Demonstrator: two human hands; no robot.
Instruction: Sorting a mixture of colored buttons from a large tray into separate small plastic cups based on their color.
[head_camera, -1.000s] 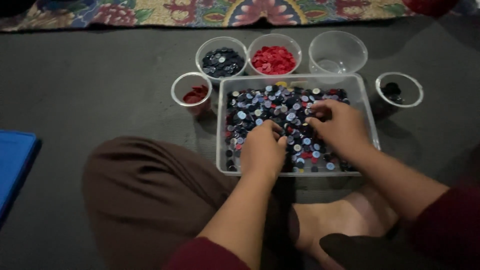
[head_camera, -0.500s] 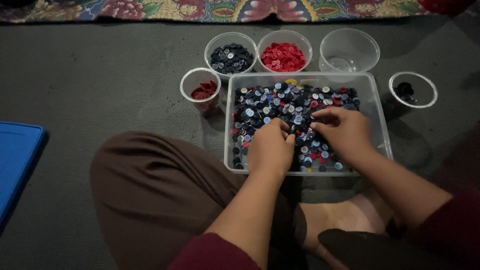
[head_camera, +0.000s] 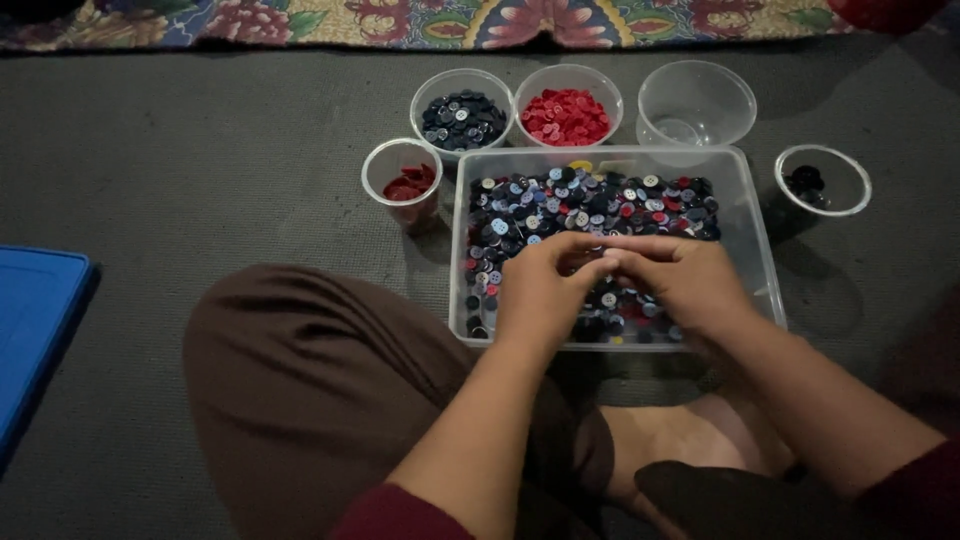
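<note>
Mixed buttons (head_camera: 590, 205), blue, black, red and white, fill a clear tub (head_camera: 762, 270) on the grey floor (head_camera: 200, 170) before our crossed legs. Over its near half our left hand (head_camera: 545, 290) and right hand (head_camera: 680, 280) meet, fingertips curled and touching; whether they pinch a button we cannot tell. Beyond the tub stand a bowl of dark buttons (head_camera: 462, 118), a bowl of red buttons (head_camera: 567, 115) and a clear bowl (head_camera: 697, 103). A cup (head_camera: 402, 180) sits left, another cup (head_camera: 822, 180) right; a blue lid (head_camera: 35, 320) lies far left.
</note>
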